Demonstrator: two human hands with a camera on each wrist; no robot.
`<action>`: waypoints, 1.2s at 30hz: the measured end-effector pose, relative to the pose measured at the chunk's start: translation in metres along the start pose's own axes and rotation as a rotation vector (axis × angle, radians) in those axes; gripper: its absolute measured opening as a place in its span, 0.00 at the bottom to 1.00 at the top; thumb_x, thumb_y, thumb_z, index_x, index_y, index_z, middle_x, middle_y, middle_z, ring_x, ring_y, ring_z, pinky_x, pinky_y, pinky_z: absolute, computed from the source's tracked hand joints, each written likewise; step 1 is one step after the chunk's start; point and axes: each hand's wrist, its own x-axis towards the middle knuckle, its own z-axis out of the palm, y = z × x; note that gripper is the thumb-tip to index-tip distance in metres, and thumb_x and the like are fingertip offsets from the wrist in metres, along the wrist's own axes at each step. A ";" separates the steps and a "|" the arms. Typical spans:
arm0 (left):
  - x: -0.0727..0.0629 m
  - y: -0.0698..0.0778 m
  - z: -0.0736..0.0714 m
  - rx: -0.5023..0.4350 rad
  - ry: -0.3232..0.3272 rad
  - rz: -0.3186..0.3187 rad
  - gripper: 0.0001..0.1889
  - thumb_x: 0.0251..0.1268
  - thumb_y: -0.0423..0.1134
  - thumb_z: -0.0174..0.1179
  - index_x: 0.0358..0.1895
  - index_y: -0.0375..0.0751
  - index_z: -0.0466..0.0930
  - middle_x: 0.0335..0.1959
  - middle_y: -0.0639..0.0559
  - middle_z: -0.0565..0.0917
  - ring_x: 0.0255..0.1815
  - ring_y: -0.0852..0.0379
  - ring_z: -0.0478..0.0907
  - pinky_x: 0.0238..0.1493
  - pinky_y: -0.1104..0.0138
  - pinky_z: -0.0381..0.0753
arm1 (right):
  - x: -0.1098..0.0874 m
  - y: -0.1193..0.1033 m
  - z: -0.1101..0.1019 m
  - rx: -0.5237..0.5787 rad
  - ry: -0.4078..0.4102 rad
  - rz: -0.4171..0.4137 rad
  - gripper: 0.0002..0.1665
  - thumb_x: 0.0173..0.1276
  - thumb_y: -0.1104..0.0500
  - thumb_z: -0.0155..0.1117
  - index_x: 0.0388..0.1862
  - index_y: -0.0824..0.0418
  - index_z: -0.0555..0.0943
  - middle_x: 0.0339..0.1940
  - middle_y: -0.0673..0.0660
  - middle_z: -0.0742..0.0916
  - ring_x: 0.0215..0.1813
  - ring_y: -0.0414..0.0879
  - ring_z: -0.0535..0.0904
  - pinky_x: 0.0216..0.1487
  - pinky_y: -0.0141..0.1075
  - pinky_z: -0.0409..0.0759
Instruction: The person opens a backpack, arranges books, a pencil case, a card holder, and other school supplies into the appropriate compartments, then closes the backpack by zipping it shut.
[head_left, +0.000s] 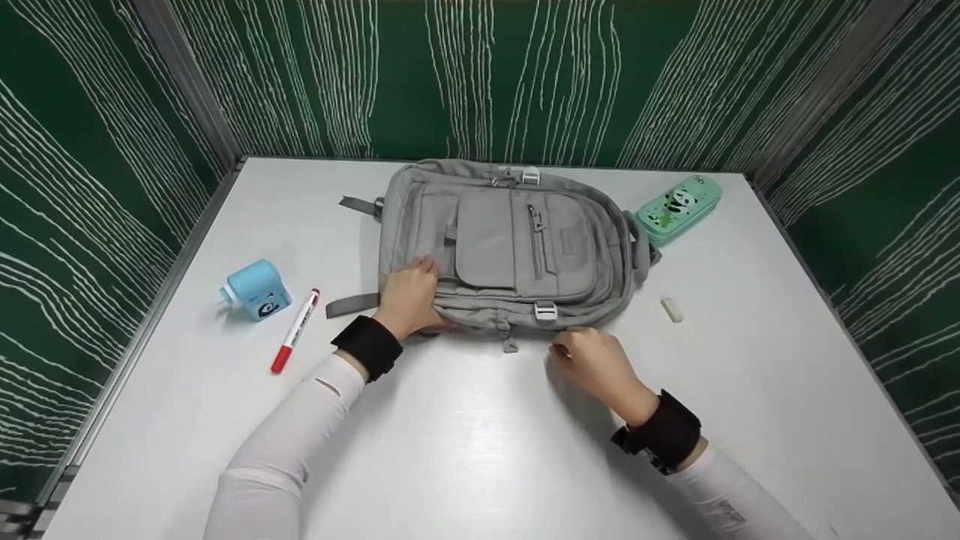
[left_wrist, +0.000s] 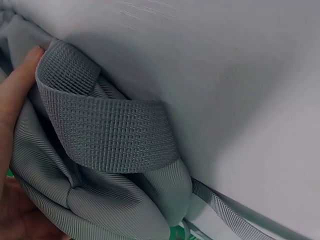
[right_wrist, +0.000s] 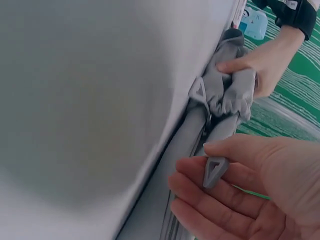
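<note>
A grey backpack (head_left: 487, 236) lies flat, its top handle to the right. My left hand (head_left: 411, 298) grips its near bottom corner, thumb on the near side and fingers over the front. In the left wrist view, a folded webbing strap (left_wrist: 115, 130) bulges beside that thumb. On the near side, toward the backpack's top, my right hand (head_left: 596, 365) pinches a grey zipper pull (right_wrist: 215, 172) between thumb and fingers. Another zipper pull (right_wrist: 198, 89) hangs between the hands. In the right wrist view, the zipper line runs along the bag's side.
Left of the backpack are a blue bottle-shaped item (head_left: 259, 289) with a panda and a red-and-white marker (head_left: 295, 331). A green panda pencil case (head_left: 681, 208) touches or nearly touches the handle at right. A small whitish eraser-like block (head_left: 672, 310) lies nearer. Green walls surround the white table (head_left: 480, 450).
</note>
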 end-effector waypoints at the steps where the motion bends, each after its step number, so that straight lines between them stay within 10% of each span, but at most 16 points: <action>1: 0.000 0.000 0.000 -0.003 0.004 -0.002 0.56 0.31 0.69 0.82 0.63 0.29 0.78 0.64 0.37 0.83 0.65 0.42 0.82 0.48 0.51 0.90 | 0.002 -0.003 0.002 0.002 -0.003 -0.009 0.13 0.61 0.68 0.71 0.19 0.59 0.80 0.21 0.54 0.84 0.24 0.50 0.80 0.26 0.47 0.80; 23: 0.000 -0.002 0.000 -0.025 -0.015 -0.004 0.59 0.33 0.70 0.80 0.67 0.29 0.75 0.67 0.37 0.81 0.68 0.40 0.79 0.55 0.50 0.88 | 0.026 -0.034 0.013 -0.036 -0.093 -0.198 0.03 0.64 0.67 0.71 0.32 0.61 0.87 0.34 0.59 0.91 0.34 0.58 0.89 0.33 0.47 0.88; 30: -0.001 -0.001 -0.002 -0.034 -0.031 0.001 0.59 0.34 0.68 0.81 0.67 0.28 0.75 0.68 0.36 0.80 0.69 0.40 0.78 0.60 0.51 0.86 | 0.021 -0.017 0.000 0.072 -0.160 -0.184 0.08 0.66 0.61 0.72 0.43 0.62 0.88 0.39 0.58 0.92 0.37 0.54 0.89 0.38 0.45 0.89; 36: -0.001 -0.001 -0.004 -0.025 -0.053 0.015 0.61 0.34 0.69 0.80 0.69 0.27 0.72 0.70 0.36 0.78 0.71 0.39 0.76 0.56 0.49 0.87 | 0.024 0.018 -0.020 0.140 -0.047 -0.170 0.11 0.68 0.52 0.73 0.35 0.60 0.88 0.30 0.55 0.91 0.30 0.47 0.87 0.33 0.39 0.87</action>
